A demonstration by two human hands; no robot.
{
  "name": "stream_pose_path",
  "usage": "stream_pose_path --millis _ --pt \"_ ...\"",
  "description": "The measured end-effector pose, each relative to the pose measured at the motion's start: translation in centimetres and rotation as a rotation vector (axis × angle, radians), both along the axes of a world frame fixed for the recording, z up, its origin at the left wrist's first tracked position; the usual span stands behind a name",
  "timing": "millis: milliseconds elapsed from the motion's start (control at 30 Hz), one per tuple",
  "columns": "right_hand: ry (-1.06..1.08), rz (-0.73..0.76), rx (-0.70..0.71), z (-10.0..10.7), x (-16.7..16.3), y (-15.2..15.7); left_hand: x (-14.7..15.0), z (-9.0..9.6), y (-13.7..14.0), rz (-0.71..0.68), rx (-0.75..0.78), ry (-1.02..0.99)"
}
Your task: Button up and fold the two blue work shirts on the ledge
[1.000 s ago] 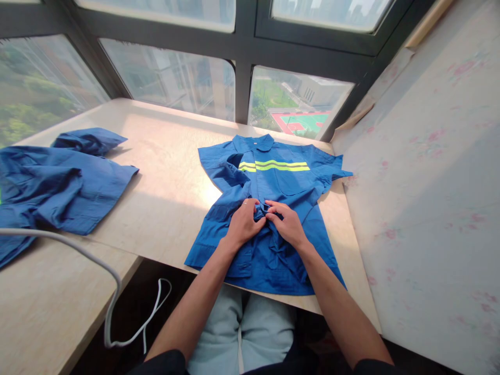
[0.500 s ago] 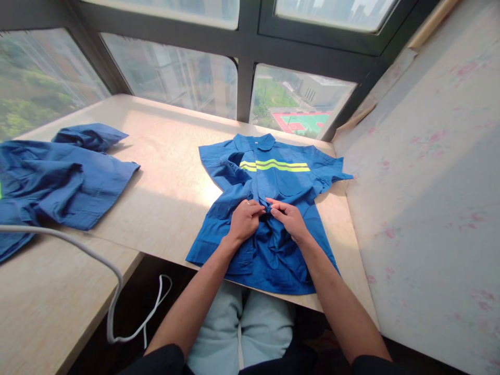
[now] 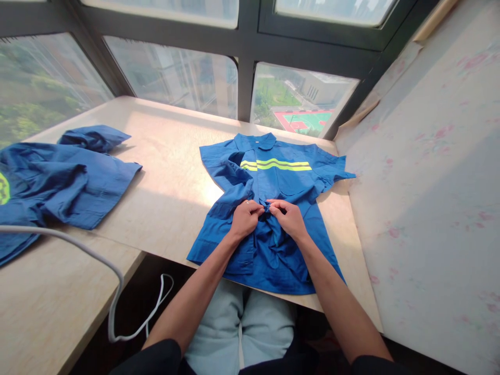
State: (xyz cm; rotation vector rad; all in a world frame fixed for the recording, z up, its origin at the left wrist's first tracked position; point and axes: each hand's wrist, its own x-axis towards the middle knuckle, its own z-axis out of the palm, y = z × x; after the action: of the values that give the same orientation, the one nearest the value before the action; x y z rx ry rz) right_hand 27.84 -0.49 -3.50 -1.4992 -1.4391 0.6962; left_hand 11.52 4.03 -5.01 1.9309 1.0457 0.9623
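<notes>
Blue shirt (image 3: pixel 297 183) lies face up on a pale table (image 3: pixel 167 208), its front pinched by the left hand (image 3: pixel 246 216) and the right hand (image 3: pixel 289 216), which sit close together with a little cloth between them. Work looks partway along: from the shirt's collar (image 3: pixel 266 142) to the hands, the front edges seem to meet, though any fastening is too small to make out; below the hands — toward the shirt's hem (image 3: pixel 281 287) — the cloth bunches and appears loose. Both hands are curled, and the forearms (image 3: pixel 201 281) converge from the shirt's near side. Left of the shirt rests a rumpled blue garment (image 3: pixel 88 182); beyond the shirt stand windows (image 3: pixel 175 78).
</notes>
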Motion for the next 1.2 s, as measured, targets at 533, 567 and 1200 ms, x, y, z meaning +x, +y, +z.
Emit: stream_pose_path --millis 533,567,1200 --pt "0.055 -0.016 -0.002 -0.7 -0.2 -0.3 -0.1 0.5 0.0 -0.061 0.018 0.094" --pt "0.044 -0.024 0.0 -0.7 -0.3 -0.3 -0.1 0.5 0.0 -0.056 0.013 0.094" --pt "0.386 -0.311 -0.008 -0.4 5.0 -0.1 -3.4 1.1 -1.4 0.137 0.014 -0.097"
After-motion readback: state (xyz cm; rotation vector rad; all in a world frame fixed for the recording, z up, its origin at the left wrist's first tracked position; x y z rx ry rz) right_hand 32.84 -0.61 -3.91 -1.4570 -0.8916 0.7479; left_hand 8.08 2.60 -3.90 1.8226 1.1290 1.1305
